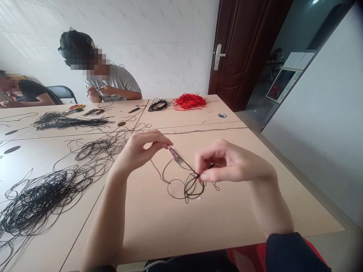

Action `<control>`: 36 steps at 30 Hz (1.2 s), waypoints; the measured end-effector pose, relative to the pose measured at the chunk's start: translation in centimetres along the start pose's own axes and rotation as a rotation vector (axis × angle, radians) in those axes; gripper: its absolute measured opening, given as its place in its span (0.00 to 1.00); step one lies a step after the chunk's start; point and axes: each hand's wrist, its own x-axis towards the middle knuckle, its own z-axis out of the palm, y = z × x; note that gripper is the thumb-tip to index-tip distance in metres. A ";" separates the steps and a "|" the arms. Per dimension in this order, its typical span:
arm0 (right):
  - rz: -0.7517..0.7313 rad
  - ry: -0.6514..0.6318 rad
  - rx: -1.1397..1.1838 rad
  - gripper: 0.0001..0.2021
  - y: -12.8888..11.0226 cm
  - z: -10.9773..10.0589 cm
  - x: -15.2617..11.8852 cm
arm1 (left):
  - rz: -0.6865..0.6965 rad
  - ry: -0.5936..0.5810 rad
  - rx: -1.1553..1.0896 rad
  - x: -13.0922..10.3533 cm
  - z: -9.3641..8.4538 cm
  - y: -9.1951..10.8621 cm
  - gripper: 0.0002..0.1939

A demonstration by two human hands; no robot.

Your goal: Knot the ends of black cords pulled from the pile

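My left hand [138,149] pinches the handle end of a thin metal tool with a pinkish grip [175,155], which slants down to the right. My right hand [227,164] pinches a loop of thin black cord [185,185] where the tool's tip meets it. The cord hangs from my fingers in several loops that rest on the light wooden table [181,223]. A tiny white bit [199,198] lies just under the loops.
A big tangle of black cord [42,196] spreads at my left, and more cord [99,145] behind it. A black coil [158,104] and red cord pile [189,101] lie at the far edge. Two people sit across at left; a dark door [241,49] stands behind.
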 end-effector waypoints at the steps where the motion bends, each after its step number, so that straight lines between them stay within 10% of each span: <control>1: -0.023 0.001 0.029 0.05 0.0 -0.1 -0.1 | -0.075 -0.027 0.037 0.3 0.7 -1.0 0.09; 7: -0.088 0.132 0.146 0.07 -0.2 -1.0 -1.3 | -0.344 -0.170 0.235 -0.1 5.3 -8.4 0.08; 11: -0.068 0.261 0.181 0.06 0.1 -1.7 -1.9 | -0.548 -0.078 0.424 -1.6 4.4 -11.1 0.12; 17: 0.001 0.392 0.315 0.04 0.4 -2.5 -1.9 | -0.514 0.139 0.431 -0.8 0.7 -2.6 0.08; 21: 0.026 0.369 0.292 0.05 0.5 -2.4 -1.6 | 0.025 0.224 -0.027 -1.2 2.4 6.2 0.06; 23: 0.022 0.338 0.253 0.05 0.4 -2.2 -1.5 | 0.070 0.375 -0.021 -1.7 3.7 8.4 0.11; 30: -0.015 0.291 0.195 0.06 0.3 -1.7 -1.4 | -0.115 0.217 0.018 -1.7 4.5 8.3 0.04; 36: 0.035 0.548 -0.135 0.08 0.0 -2.2 -1.9 | -0.158 0.162 -0.075 -2.8 1.2 8.2 0.06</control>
